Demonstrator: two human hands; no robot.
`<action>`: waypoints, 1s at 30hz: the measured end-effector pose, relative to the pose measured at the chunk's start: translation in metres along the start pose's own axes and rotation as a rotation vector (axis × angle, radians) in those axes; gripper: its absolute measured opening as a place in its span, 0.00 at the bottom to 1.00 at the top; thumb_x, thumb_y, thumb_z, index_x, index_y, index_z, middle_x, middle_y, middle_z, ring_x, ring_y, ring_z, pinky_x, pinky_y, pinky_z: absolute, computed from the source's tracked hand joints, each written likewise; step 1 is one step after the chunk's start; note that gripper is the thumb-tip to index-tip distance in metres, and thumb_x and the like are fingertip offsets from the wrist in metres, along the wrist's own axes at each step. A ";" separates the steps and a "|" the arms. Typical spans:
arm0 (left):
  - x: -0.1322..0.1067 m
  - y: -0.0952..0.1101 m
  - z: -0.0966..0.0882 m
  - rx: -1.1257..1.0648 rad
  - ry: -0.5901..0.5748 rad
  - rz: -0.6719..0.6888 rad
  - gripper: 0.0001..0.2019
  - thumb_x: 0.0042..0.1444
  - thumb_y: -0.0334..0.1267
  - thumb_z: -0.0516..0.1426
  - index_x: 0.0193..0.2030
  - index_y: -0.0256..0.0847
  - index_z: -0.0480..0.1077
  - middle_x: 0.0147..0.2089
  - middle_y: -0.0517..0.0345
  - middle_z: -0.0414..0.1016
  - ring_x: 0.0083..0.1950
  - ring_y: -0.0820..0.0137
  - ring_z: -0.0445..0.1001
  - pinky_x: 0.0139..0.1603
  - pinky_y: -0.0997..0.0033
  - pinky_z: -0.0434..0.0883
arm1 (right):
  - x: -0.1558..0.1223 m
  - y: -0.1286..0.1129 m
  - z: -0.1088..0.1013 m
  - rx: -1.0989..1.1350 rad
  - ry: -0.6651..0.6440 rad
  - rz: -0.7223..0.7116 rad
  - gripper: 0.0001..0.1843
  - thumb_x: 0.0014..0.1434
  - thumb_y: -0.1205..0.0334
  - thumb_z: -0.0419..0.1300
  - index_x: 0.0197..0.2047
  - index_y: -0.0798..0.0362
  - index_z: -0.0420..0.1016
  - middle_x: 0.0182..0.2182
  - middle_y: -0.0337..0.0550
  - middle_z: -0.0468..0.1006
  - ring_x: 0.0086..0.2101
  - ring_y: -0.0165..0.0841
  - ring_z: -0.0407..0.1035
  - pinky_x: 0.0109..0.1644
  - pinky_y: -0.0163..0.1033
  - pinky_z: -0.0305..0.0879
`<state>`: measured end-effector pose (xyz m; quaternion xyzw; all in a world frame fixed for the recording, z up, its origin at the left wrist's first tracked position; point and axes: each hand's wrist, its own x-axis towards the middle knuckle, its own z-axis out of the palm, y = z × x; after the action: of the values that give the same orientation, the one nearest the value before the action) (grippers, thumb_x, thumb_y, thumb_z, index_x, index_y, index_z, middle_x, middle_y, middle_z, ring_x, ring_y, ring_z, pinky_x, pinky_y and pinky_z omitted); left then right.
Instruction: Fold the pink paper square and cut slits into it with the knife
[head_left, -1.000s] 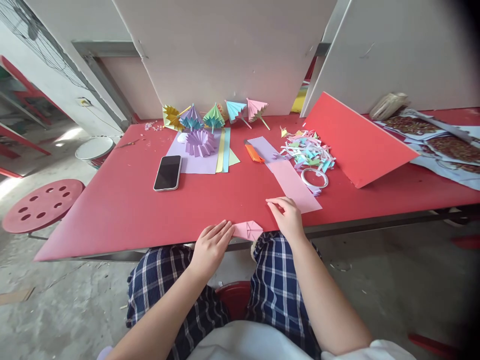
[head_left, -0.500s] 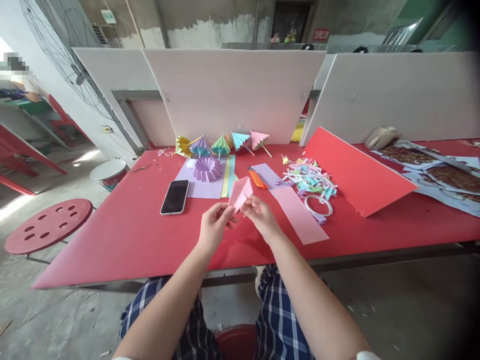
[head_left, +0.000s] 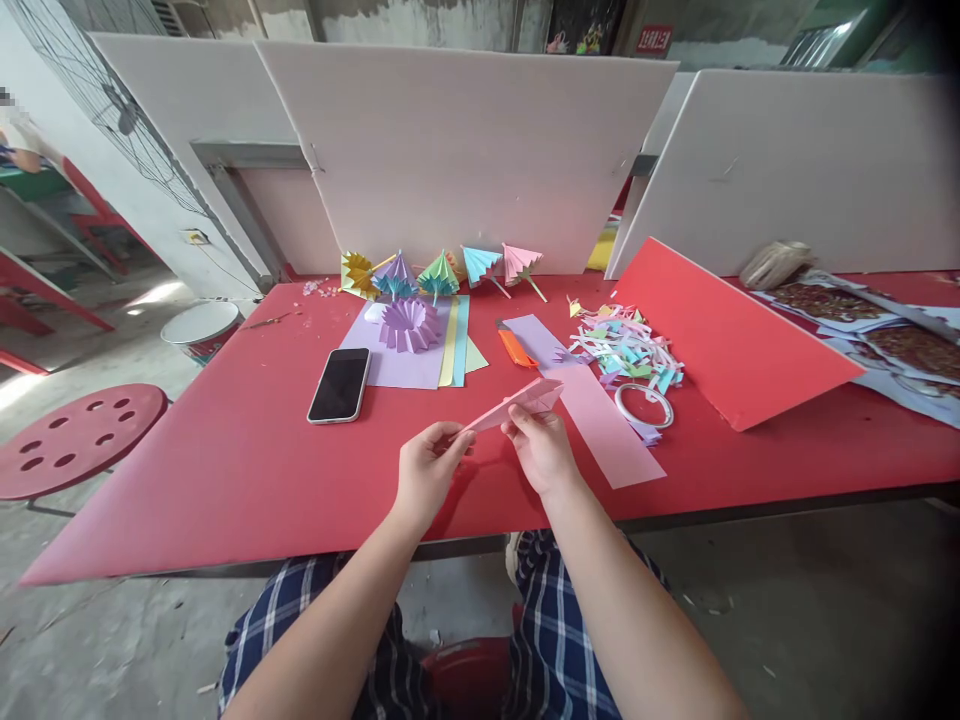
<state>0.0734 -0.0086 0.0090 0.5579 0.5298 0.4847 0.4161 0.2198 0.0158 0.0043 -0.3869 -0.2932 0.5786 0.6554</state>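
A folded pink paper piece (head_left: 517, 402) is held above the red table (head_left: 225, 440), tilted nearly flat. My left hand (head_left: 424, 472) pinches its near left corner. My right hand (head_left: 540, 448) grips it from below at the right. Both hands hover over the table's front part. A long pink paper strip (head_left: 611, 425) lies just right of my right hand, overlapping a lilac strip (head_left: 531, 337).
A black phone (head_left: 340, 384) lies left of the hands. Behind are a lilac sheet (head_left: 390, 360) with a pleated paper rosette (head_left: 409, 322), several paper umbrellas (head_left: 439, 273), an orange cutter (head_left: 517, 347), paper scraps (head_left: 626, 345), a tape ring (head_left: 644, 404), a leaning red board (head_left: 727, 320) and white partitions (head_left: 465, 150).
The pink folded piece was lifted from the table's front edge into both hands, then turned from upright to nearly flat. The head view also rose.
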 end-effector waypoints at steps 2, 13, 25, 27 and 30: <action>-0.001 0.001 -0.001 -0.033 0.070 0.021 0.11 0.49 0.44 0.58 0.30 0.38 0.70 0.26 0.59 0.73 0.29 0.72 0.73 0.28 0.76 0.70 | -0.001 -0.001 -0.001 0.060 -0.032 0.008 0.10 0.37 0.61 0.69 0.27 0.50 0.76 0.24 0.34 0.73 0.24 0.24 0.62 0.28 0.33 0.61; -0.010 0.020 -0.017 0.253 0.179 0.316 0.07 0.49 0.40 0.59 0.24 0.41 0.70 0.24 0.62 0.74 0.23 0.76 0.70 0.23 0.78 0.68 | -0.005 -0.011 -0.006 0.113 -0.128 0.025 0.09 0.36 0.62 0.70 0.25 0.49 0.77 0.23 0.33 0.75 0.22 0.24 0.65 0.26 0.33 0.65; -0.014 0.022 -0.019 0.364 0.282 0.557 0.04 0.51 0.38 0.58 0.31 0.43 0.74 0.28 0.61 0.78 0.25 0.75 0.73 0.29 0.75 0.72 | -0.011 -0.011 -0.003 0.138 -0.068 0.105 0.12 0.33 0.60 0.71 0.25 0.49 0.76 0.21 0.33 0.73 0.21 0.23 0.65 0.22 0.30 0.63; -0.014 0.023 -0.020 0.366 0.286 0.489 0.05 0.51 0.40 0.58 0.29 0.43 0.74 0.28 0.62 0.77 0.25 0.75 0.73 0.29 0.76 0.72 | -0.011 -0.012 -0.003 0.134 -0.079 0.104 0.12 0.33 0.60 0.71 0.25 0.48 0.76 0.21 0.33 0.73 0.21 0.23 0.65 0.22 0.30 0.63; -0.015 0.023 -0.020 0.329 0.271 0.403 0.05 0.49 0.40 0.59 0.27 0.44 0.74 0.27 0.63 0.77 0.26 0.75 0.72 0.29 0.76 0.72 | -0.012 -0.013 -0.004 0.128 -0.091 0.090 0.10 0.34 0.61 0.71 0.24 0.48 0.76 0.21 0.33 0.73 0.20 0.23 0.65 0.22 0.30 0.63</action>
<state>0.0588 -0.0266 0.0341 0.6420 0.5305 0.5352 0.1411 0.2281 0.0032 0.0135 -0.3301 -0.2676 0.6419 0.6382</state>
